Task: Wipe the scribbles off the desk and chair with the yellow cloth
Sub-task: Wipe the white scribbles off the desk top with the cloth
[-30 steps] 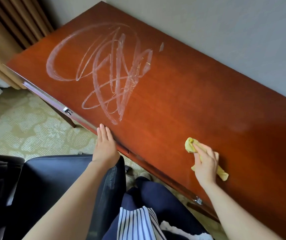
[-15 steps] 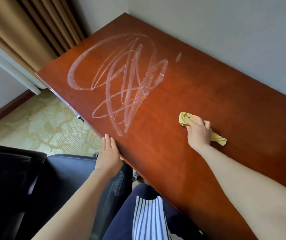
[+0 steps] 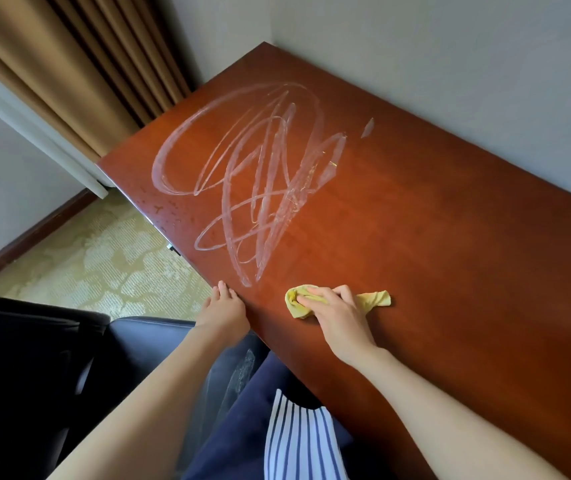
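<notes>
your right grip point(image 3: 341, 318) has slid the yellow cloth point(image 3: 376, 299) nearer the white scribbles point(image 3: 260, 174) and the near edge of the counter point(image 3: 450, 254), fingers curled over it. your left grip point(image 3: 223, 308) rests flat, fingers straight, on that edge.

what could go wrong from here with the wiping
1. The cloth is bunched small under the right hand, so it may smear the big scribble rather than lift it.
2. The stray mark near the wall sits apart from the scribble and is easy to miss.
3. The faint whitish marks on the chair sit low, below the desk edge, and might be forgotten.
</notes>
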`<state>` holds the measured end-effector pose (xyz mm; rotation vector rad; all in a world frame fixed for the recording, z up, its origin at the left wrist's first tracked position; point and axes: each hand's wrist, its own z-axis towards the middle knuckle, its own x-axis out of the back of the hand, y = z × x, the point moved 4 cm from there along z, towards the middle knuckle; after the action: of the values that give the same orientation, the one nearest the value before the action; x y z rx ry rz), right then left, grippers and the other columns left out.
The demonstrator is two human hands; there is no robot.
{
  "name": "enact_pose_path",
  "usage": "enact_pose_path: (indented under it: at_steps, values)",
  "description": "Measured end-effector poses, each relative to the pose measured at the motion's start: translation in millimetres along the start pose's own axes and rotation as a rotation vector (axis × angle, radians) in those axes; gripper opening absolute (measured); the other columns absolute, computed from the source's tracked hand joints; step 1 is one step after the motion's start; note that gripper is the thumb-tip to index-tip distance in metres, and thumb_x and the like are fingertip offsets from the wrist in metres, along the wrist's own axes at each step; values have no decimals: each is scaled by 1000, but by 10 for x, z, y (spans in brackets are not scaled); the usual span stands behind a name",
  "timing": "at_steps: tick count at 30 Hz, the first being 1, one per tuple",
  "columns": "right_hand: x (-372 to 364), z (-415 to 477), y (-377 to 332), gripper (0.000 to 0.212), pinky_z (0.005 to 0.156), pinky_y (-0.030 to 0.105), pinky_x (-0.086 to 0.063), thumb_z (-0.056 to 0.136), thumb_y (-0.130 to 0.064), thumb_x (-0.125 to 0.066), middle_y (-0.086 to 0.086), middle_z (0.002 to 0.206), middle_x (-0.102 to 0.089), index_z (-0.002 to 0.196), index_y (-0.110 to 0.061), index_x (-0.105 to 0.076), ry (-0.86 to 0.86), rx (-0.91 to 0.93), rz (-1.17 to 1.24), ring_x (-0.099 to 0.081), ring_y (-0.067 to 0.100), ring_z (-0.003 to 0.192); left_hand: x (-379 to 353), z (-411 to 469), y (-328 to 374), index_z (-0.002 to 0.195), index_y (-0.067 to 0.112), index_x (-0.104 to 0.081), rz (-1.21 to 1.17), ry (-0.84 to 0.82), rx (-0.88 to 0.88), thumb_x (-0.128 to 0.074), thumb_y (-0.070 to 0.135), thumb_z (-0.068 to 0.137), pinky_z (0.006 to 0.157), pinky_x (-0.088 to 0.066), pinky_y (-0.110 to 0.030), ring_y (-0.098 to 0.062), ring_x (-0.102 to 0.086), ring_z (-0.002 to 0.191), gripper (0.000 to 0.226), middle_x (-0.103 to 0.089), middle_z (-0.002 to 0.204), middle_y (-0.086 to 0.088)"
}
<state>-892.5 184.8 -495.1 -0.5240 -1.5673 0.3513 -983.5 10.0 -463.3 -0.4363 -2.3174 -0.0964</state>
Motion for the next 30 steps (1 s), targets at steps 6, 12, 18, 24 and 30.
enact_pose_path:
  at_steps: [6,12,18,24,30]
  values:
    - [269,124,44,35,83,34,-51,87,1,-61,-3,116,-65,117,-15,-68,222,-66,298,-44,14,94,299,52,78,124,3,-51,215,-42,19,-34,5,92,91,-42,-35,-29,-50,115,36,-48,133,-16]
    - [804,477,115,31,86,25,-43,90,-2,-59,-3,118,-64,117,-13,-67,423,-251,370,-46,10,99,1112,247,566,72,15,-54,-226,342,-219,-39,38,98,60,-48,-27,-21,-60,67,38,-59,71,-2]
    - [1195,875,81,29,91,17,-40,93,-12,-58,-6,121,-59,121,-15,-64,552,-457,501,-49,11,111,1661,450,1164,106,21,-65,-865,344,-596,-55,36,94,75,-52,-22,-4,-62,84,21,-66,93,11]
    - [1516,1687,-85,22,88,12,-46,96,-21,-53,-19,116,-57,115,-30,-60,630,-538,777,-54,-5,107,2442,1077,1108,100,22,-60,-1181,90,-709,-58,21,94,78,-58,-32,-21,-68,89,6,-69,95,-3]
    - [1652,2535,-468,25,84,9,-43,93,-16,-58,-17,110,-63,116,-24,-59,770,-531,843,-56,-9,103,3247,1535,658,110,8,-60,-1224,-133,-880,-52,21,98,65,-55,-22,-17,-70,79,20,-72,93,-10]
